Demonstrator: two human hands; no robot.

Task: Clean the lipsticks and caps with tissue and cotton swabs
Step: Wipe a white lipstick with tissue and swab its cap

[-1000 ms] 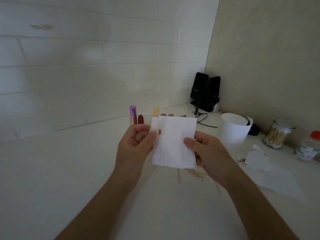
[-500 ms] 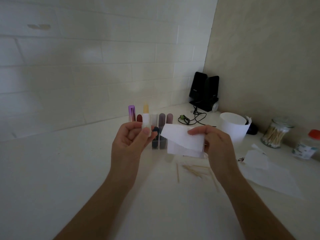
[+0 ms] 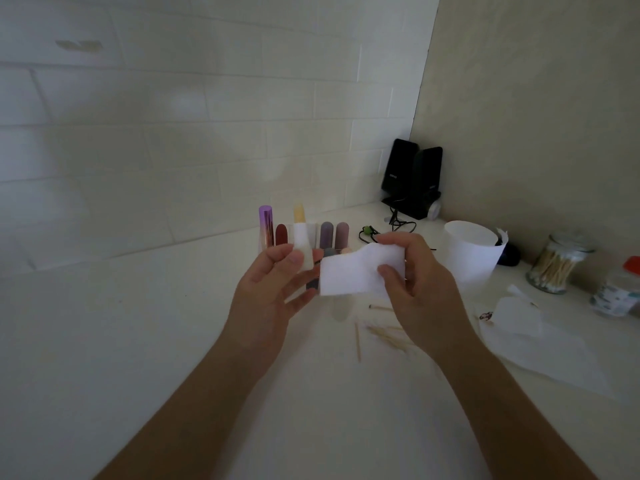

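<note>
Over the white counter [image 3: 173, 341], both hands are up in front of the lipstick row. The left hand [image 3: 273, 292] pinches a small white tube [image 3: 304, 252] upright between thumb and fingertips, with the lower fingers spread loose. Honestly can't tell if it's a cap or the lipstick itself. The right hand [image 3: 419, 282] has its thumb and fingers clamped on a folded tissue [image 3: 349, 277], and the tissue's left edge sits just beside the tube, maybe touching it, hard to say.

Behind the hands stands the row: a shiny purple tube [image 3: 266, 226], a dark red lipstick [image 3: 281, 234], a yellow one [image 3: 298, 213] and two mauve caps [image 3: 334, 234].

Loose wooden-stick swabs [image 3: 381, 332] lie on the counter below the right hand. Further right are a white cup [image 3: 471, 258], a glass jar of cotton swabs [image 3: 554, 268], a flat tissue sheet [image 3: 547, 358] and black speakers [image 3: 412, 178] in the corner.
</note>
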